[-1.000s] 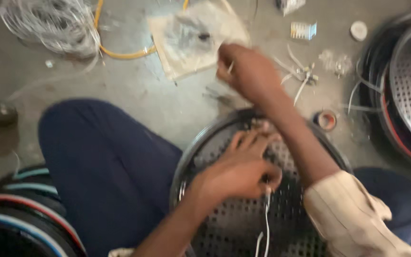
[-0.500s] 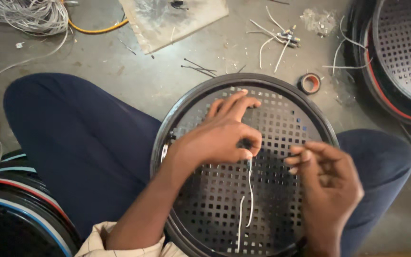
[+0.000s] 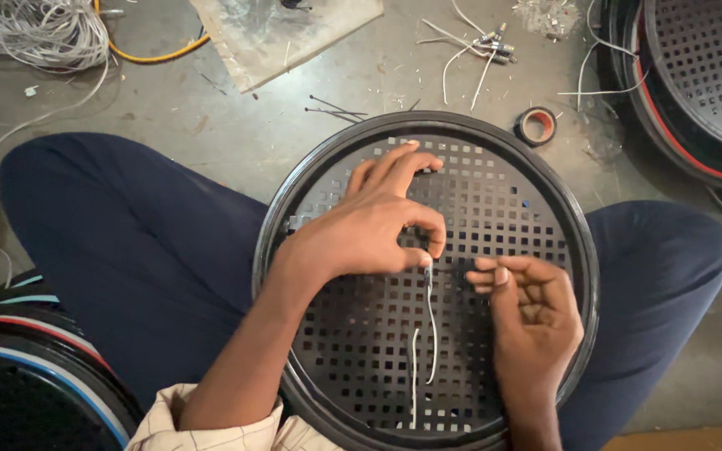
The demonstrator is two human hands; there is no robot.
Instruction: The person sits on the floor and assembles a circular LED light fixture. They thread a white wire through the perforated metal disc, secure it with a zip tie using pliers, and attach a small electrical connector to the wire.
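Note:
A round black perforated grille (image 3: 511,209) lies across my lap. My left hand (image 3: 373,225) rests on its middle and pinches the top of a thin white wire (image 3: 430,321) between thumb and forefinger. The wire's two ends trail down over the grille toward me. My right hand (image 3: 532,313) hovers just right of the pinch, palm up, fingers curled and pointing at the wire; whether it holds something small I cannot tell.
On the concrete floor lie a coil of white wire (image 3: 31,29), a yellow cable (image 3: 148,54), a flat sheet (image 3: 286,33), cut wire pieces (image 3: 478,50) and a roll of tape (image 3: 536,125). More round grilles are stacked at the right (image 3: 695,75) and lower left (image 3: 18,376).
My right hand came back from the floor ahead and now sits beside the wire on the grille. The left hand kept its pinch on the wire.

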